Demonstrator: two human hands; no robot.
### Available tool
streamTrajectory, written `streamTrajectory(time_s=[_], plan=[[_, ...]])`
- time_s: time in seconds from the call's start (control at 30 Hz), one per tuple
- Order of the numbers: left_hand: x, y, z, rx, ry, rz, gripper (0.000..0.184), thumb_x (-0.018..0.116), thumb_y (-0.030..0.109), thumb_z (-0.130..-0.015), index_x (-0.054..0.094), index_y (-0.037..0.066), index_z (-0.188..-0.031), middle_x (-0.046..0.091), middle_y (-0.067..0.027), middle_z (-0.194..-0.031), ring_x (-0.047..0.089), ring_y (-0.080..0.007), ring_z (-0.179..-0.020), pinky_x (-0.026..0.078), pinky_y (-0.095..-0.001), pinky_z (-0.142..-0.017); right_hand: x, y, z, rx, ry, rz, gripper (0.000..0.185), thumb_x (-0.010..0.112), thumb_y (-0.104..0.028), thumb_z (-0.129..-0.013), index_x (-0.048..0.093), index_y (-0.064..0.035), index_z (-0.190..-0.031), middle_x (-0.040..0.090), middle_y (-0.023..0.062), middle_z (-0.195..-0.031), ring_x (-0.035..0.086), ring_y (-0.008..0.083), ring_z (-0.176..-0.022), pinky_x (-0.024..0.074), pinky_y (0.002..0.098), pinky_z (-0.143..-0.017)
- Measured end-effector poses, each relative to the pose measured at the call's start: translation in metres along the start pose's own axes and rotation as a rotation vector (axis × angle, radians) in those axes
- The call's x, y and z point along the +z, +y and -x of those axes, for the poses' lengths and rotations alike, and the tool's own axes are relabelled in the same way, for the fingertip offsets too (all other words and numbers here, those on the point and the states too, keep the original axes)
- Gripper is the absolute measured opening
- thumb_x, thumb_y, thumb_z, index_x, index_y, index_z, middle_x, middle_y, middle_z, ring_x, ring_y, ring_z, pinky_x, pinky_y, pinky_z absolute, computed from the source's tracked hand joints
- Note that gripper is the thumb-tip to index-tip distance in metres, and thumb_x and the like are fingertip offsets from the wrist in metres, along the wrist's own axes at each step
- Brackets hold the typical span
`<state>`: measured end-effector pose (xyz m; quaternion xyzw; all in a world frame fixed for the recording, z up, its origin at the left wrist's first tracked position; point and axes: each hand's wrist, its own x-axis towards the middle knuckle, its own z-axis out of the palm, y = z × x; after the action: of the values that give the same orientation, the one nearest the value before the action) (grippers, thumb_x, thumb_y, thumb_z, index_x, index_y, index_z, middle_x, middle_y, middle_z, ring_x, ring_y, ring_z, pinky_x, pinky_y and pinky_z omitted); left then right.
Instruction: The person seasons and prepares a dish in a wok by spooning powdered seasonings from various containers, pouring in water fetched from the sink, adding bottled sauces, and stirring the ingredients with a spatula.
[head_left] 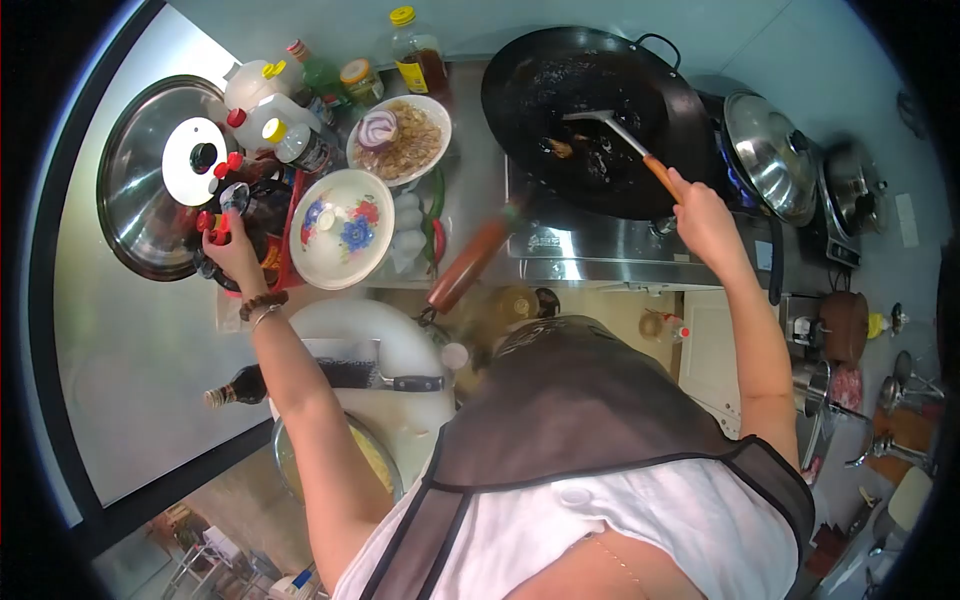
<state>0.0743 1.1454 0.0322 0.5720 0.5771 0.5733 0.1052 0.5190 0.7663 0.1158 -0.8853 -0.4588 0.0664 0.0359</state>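
Watching the head feed from my remote seat, I count 2 bare hands at work. At the right of the frame, I see the right hand (705, 222) with its fingers wrapped around the orange-brown handle of a long metal spatula (626, 137). Its long axis slants from the fingers up and to the left, and its blade lies inside the large round black wok (655, 105) at upper centre-right, near a small brown scrap of food (558, 148).

At the left of the frame, the left hand (236, 255) has its fingertips at a dark bottle with a bright red cap (218, 228), among bottles crowded by a red plastic tray (297, 190). I cannot tell whether those fingers are closed tight on it.

The relation I watch is this: the bottle sits right at the left fingertips, while the wok lies well apart, across the frame to the upper right; the right hand is much nearer to it. Between bottle and wok I see a white floral lid (345, 225), a white bowl (444, 150) and, angled below the wok, a thick reddish-brown handle (470, 262). The bottle's long axis is mostly hidden from me.
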Motion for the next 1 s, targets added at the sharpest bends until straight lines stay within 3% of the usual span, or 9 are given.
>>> streamTrajectory(time_s=[0.07, 0.23, 0.3, 0.4, 0.5, 0.7, 0.83, 0.93, 1.0], plan=[[-0.003, 0.007, 0.005, 0.106, 0.013, -0.133, 0.068, 0.063, 0.045, -0.074, 0.041, -0.007, -0.113, 0.050, -0.0190, -0.107, 0.050, -0.0282, -0.098, 0.039, -0.0327, -0.084, 0.006, 0.004, -0.013, -0.029, 0.019, -0.014, 0.048, 0.055, -0.004, -0.075, 0.043, -0.0076, -0.122, 0.056, 0.0216, -0.085, 0.056, 0.0377, -0.079, 0.0453, 0.0424, -0.071], [-0.011, 0.041, 0.004, -0.138, 0.023, -0.196, 0.054, 0.050, 0.045, -0.082, 0.055, -0.007, -0.095, 0.058, -0.0181, -0.093, 0.056, -0.0293, -0.085, 0.042, -0.0355, -0.077, 0.001, 0.012, -0.034, -0.071, 0.096, -0.109, 0.044, 0.055, -0.006, -0.075, 0.046, -0.0067, -0.118, 0.058, 0.0221, -0.085, 0.056, 0.0382, -0.080, 0.0454, 0.0432, -0.072], [-0.010, 0.034, -0.001, -0.123, 0.033, -0.272, 0.047, 0.043, 0.038, -0.085, 0.057, -0.007, -0.088, 0.061, -0.0159, -0.085, 0.057, -0.0264, -0.078, 0.043, -0.0348, -0.072, -0.004, 0.007, -0.035, -0.045, 0.096, -0.090, 0.043, 0.055, -0.006, -0.075, 0.047, -0.0066, -0.118, 0.058, 0.0221, -0.086, 0.057, 0.0377, -0.080, 0.0454, 0.0432, -0.072], [-0.002, -0.013, -0.029, -0.332, 0.025, 0.428, 0.032, 0.045, 0.022, -0.083, 0.057, -0.007, -0.086, 0.058, -0.0083, -0.082, 0.054, -0.0170, -0.072, 0.042, -0.0282, -0.068, -0.001, 0.006, -0.044, 0.003, 0.145, -0.042, 0.048, 0.057, -0.006, -0.075, 0.044, -0.0085, -0.121, 0.056, 0.0220, -0.083, 0.055, 0.0376, -0.080, 0.0439, 0.0420, -0.071], [0.002, -0.035, -0.046, -0.546, 0.034, 0.651, 0.024, 0.046, 0.017, -0.081, 0.057, -0.005, -0.083, 0.054, -0.0047, -0.079, 0.051, -0.0152, -0.069, 0.042, -0.0275, -0.067, 0.013, 0.008, -0.050, 0.027, 0.197, 0.038, 0.047, 0.056, -0.008, -0.076, 0.044, -0.0103, -0.121, 0.056, 0.0199, -0.085, 0.056, 0.0366, -0.079, 0.0451, 0.0419, -0.070], [0.019, -0.051, -0.058, -0.466, 0.204, 0.475, 0.018, 0.046, 0.011, -0.080, 0.059, -0.001, -0.081, 0.055, -0.0030, -0.073, 0.049, -0.0157, -0.062, 0.040, -0.0287, -0.061, 0.021, 0.011, -0.036, 0.039, 0.095, 0.058, 0.047, 0.053, -0.007, -0.076, 0.043, -0.0116, -0.122, 0.056, 0.0178, -0.088, 0.057, 0.0352, -0.079, 0.0459, 0.0420, -0.070], [0.011, -0.036, -0.048, -0.243, 0.014, 0.441, 0.018, 0.042, 0.006, -0.078, 0.058, -0.002, -0.081, 0.053, -0.0024, -0.074, 0.047, -0.0153, -0.062, 0.038, -0.0291, -0.057, 0.017, 0.018, -0.011, 0.040, 0.049, -0.013, 0.048, 0.053, -0.005, -0.075, 0.044, -0.0105, -0.122, 0.056, 0.0171, -0.087, 0.056, 0.0337, -0.081, 0.0453, 0.0413, -0.071], [0.013, -0.045, -0.059, -0.263, 0.014, 0.404, 0.019, 0.042, 0.008, -0.078, 0.057, -0.004, -0.082, 0.055, -0.0044, -0.077, 0.048, -0.0173, -0.063, 0.039, -0.0301, -0.058, 0.017, 0.024, 0.005, 0.035, 0.026, -0.013, 0.049, 0.054, -0.004, -0.075, 0.043, -0.0085, -0.122, 0.056, 0.0171, -0.087, 0.056, 0.0331, -0.081, 0.0451, 0.0406, -0.071], [0.007, -0.041, -0.062, -0.249, -0.050, 0.348, 0.027, 0.044, 0.010, -0.075, 0.056, -0.006, -0.094, 0.057, -0.0090, -0.077, 0.052, -0.0187, -0.067, 0.041, -0.0302, -0.059, 0.013, 0.025, 0.016, 0.047, 0.004, -0.015, 0.049, 0.054, -0.004, -0.075, 0.043, -0.0081, -0.122, 0.056, 0.0174, -0.087, 0.056, 0.0330, -0.081, 0.0451, 0.0406, -0.071]])
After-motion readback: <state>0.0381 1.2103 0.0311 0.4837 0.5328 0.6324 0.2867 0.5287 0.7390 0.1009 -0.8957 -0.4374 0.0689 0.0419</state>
